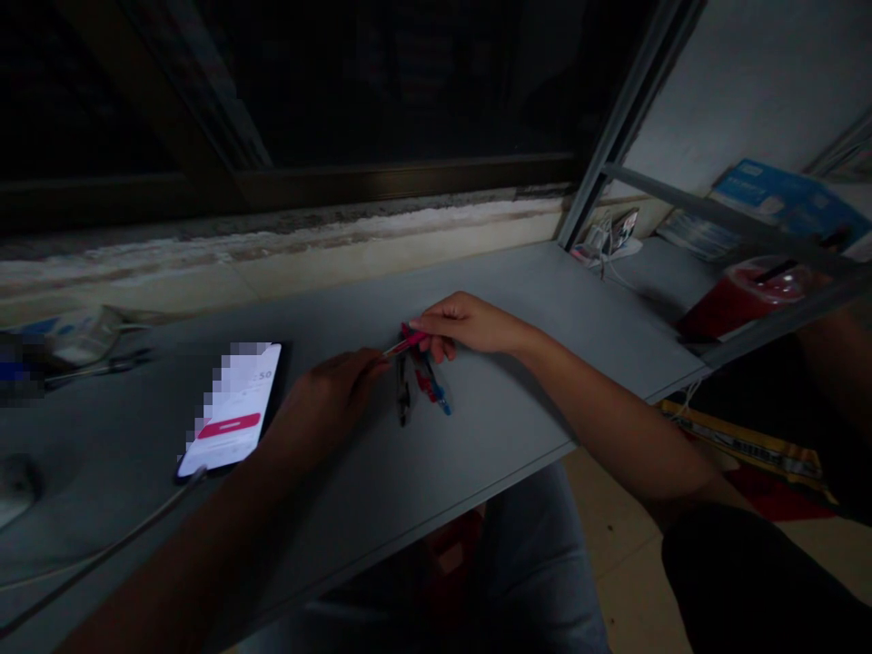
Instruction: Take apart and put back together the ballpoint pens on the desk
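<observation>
Between my two hands, above the grey desk [477, 427], a slim pink pen [407, 343] is held at a slant. My right hand [460, 322] has its thumb and fingers closed on the pink end. My left hand [341, 386] pinches the thin, pale other end. Just below the pen, a dark pen [403, 395] lies on the desk beside red and blue pens [432, 386], whose upper ends are partly hidden by my right hand. The light is dim, so fine details are blurred.
A lit phone [235, 409] with a cable attached lies left of my left hand. A white object [14, 490] is at the far left edge. Beyond a metal frame on the right are a red cup [742, 295], a blue box [783, 200] and another person's arm [837, 354].
</observation>
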A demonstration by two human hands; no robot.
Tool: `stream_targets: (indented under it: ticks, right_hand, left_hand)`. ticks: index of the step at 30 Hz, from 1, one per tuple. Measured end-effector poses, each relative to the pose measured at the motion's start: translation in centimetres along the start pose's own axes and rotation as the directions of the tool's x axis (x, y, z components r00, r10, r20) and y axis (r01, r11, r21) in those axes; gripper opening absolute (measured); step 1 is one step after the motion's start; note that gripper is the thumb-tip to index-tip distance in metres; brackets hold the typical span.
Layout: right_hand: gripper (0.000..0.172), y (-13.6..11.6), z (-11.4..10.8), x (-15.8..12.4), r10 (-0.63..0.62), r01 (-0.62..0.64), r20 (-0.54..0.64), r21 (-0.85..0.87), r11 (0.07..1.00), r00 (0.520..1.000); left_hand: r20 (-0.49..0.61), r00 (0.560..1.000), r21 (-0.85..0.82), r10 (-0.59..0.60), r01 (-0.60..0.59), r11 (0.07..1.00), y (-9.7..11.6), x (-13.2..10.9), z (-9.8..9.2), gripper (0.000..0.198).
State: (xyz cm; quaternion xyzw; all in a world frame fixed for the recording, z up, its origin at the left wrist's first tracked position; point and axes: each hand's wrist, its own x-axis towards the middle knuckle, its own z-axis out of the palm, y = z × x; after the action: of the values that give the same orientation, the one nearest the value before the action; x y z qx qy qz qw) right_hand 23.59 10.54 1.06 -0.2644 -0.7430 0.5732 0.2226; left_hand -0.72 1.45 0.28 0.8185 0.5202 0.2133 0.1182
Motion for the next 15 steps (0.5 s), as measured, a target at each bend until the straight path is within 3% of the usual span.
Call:
stream_targets:
  ticks: [3, 4, 7, 12, 15]
  right_hand:
    - [0.016, 0.24, -0.01, 0.09, -0.080, 0.081, -0.032, 0.016, 0.997, 0.996]
    - [0.015, 0.27, -0.01, 0.10, -0.107, 0.109, -0.043, 0.037, 0.993, 0.993]
    - [0.025, 0.16, 0.00, 0.06, -0.115, 0.118, -0.046, 0.064, 0.991, 0.992]
    - [0.030, -0.05, -0.20, -0.15, 0.024, -0.024, -0.036, -0.002, 1.000, 0.999]
    - [0.022, 0.18, -0.47, -0.09, -0.050, 0.050, -0.032, -0.003, 0.999, 0.998]
  left_hand:
    - [0.016, 1.000, 0.004, -0.010, 0.010, 1.000, -0.13, 0.08, -0.06, 0.044]
    - [0.027, 1.000, 0.000, -0.017, 0.017, 1.000, -0.14, 0.09, -0.10, 0.044]
    - [0.038, 0.999, -0.004, -0.024, 0.024, 1.000, -0.19, 0.02, -0.13, 0.046]
    - [0.022, 1.000, 0.002, 0.011, -0.011, 1.000, -0.59, -0.11, 0.23, 0.048]
    - [0.024, 1.000, 0.007, 0.004, -0.004, 1.000, -0.79, -0.05, 0.38, 0.048]
